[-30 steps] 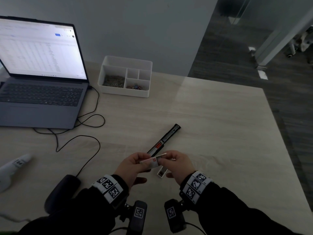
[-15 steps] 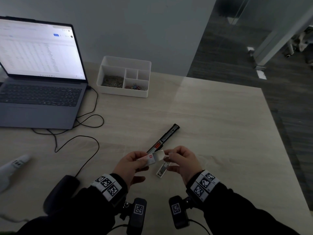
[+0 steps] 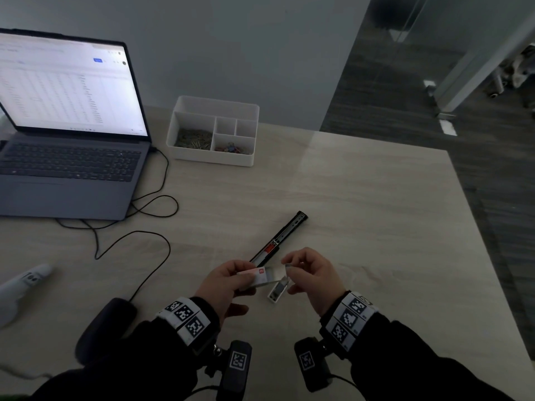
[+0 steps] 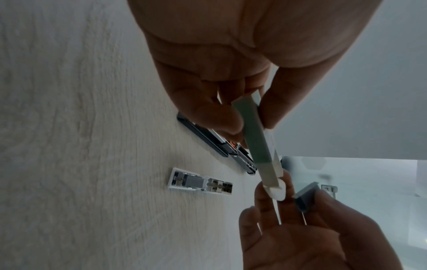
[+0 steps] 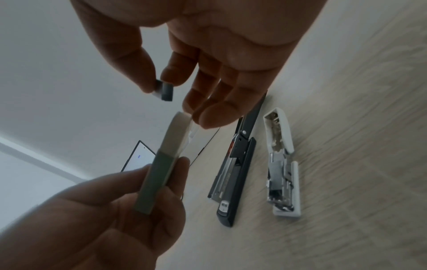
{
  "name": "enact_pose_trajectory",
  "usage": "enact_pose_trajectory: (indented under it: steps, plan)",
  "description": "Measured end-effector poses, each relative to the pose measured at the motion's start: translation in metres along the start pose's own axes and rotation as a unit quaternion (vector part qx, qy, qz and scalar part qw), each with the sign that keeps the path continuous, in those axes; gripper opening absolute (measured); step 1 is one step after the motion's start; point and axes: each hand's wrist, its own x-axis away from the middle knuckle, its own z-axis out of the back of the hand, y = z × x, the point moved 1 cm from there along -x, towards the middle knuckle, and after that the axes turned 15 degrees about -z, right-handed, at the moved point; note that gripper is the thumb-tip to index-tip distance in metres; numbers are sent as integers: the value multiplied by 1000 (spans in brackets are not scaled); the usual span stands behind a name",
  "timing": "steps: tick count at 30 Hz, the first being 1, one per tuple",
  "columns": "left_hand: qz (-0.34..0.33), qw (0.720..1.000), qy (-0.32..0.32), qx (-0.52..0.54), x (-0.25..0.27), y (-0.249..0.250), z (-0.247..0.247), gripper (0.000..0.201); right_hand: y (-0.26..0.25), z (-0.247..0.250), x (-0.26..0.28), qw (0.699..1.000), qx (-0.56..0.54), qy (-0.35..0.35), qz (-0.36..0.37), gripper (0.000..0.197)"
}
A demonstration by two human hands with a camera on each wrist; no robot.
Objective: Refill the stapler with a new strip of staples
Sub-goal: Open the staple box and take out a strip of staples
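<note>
Stapler [image 3: 278,237] laid open on worktop [image 3: 362,215]. Staple box [image 3: 256,275] pinched in left hand [image 3: 224,280]; staple strip [image 5: 165,91] pinched by right hand [image 3: 312,274]. Risk: strip crumbled or dropped if pinch slackened.

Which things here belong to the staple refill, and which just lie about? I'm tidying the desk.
For the job:
staple box, in left hand
staple strip, pinched by right hand
black stapler, open on the table
small white stapler

Lying about:
laptop
organizer tray
black cable
</note>
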Motion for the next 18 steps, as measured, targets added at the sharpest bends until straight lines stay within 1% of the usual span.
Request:
enact_pose_trajectory:
  steps: [6, 13, 18]
  plan:
    - [-16, 1000, 4, -20, -1, 2, -1, 12, 3, -1, -5, 998, -60, 18, 1, 8]
    - [-17, 999, 8, -39, 0, 2, -3, 12, 4, -1, -3, 1000, -27, 8, -9, 10]
    - [-12, 999, 9, -38, -2, 3, -4, 14, 3, -1, -3, 999, -29, 19, -15, 23]
